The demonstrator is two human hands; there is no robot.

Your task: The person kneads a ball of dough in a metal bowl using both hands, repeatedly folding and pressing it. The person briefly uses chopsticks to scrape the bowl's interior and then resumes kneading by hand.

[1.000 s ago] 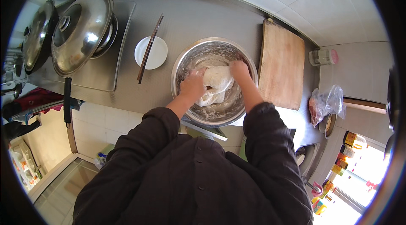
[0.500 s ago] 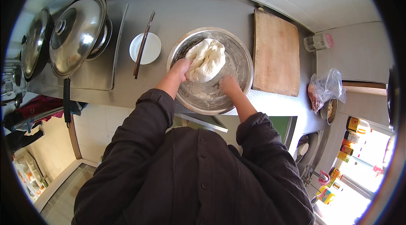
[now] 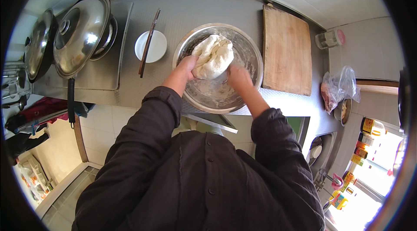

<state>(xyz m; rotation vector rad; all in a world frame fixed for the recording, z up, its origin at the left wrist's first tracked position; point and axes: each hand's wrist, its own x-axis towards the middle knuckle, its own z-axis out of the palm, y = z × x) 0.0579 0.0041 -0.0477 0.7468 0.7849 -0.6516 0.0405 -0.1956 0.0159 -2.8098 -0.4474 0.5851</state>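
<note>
A large lump of pale dough [image 3: 213,57] sits in a wide metal bowl [image 3: 259,68], folded and lumpy on top. My left hand [image 3: 187,67] grips the dough's near left side, thumb over it and the other fingers hidden. Just off the dough's lower right side is my right hand [image 3: 239,78], curled into a fist and slightly blurred. I see nothing in that fist, and whether its knuckles touch the dough or the bowl I cannot tell. Floury, sticky residue coats the bowl's inside.
Left of the bowl, dark chopsticks [image 3: 148,44] lie across a white bowl [image 3: 160,48]. A wooden cutting board [image 3: 286,51] lies to the right, with a glass jar [image 3: 326,40] and plastic bag [image 3: 345,83] beyond. Lidded pans [image 3: 82,35] stand far left; a sink [image 3: 323,144] is lower right.
My right fist has moved up and slightly right, nearer the dough's side. My left hand keeps its grip on the dough. The whole view has shifted slightly.
</note>
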